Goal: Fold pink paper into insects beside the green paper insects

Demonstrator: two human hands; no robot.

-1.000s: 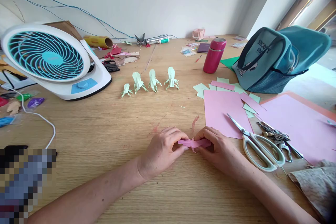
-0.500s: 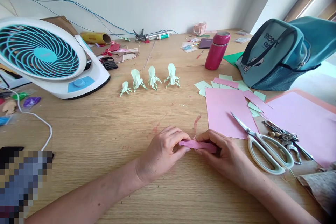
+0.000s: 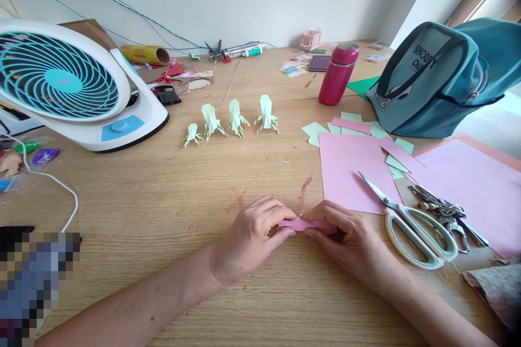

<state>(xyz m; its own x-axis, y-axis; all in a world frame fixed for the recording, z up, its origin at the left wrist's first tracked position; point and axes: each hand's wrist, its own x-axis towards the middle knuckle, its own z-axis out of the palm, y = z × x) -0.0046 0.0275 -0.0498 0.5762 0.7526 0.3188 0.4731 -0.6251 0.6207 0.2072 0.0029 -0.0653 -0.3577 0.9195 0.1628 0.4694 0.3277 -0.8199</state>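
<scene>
Between both hands is a small folded strip of pink paper (image 3: pixel 300 224), held just over the wooden table. My left hand (image 3: pixel 260 233) pinches its left end between thumb and fingers. On the other end, my right hand (image 3: pixel 345 233) closes thumb and forefinger, covering part of the strip. Beyond them, several pale green folded paper figures with legs (image 3: pixel 236 118) stand in a row. To the right of my right hand lie white-handled scissors (image 3: pixel 421 236), their blades resting on a pink paper sheet (image 3: pixel 352 165).
A bunch of keys (image 3: pixel 443 211) lies right of the scissors. Pink and green paper scraps (image 3: pixel 352 126) spread behind the sheet. A red flask (image 3: pixel 338 75) and a teal bag (image 3: pixel 431 81) stand at the back right. A white fan (image 3: pixel 142 114) stands on the left.
Both hands keep their pinch on the pink paper, with barely any finger movement. The view has shifted slightly.
</scene>
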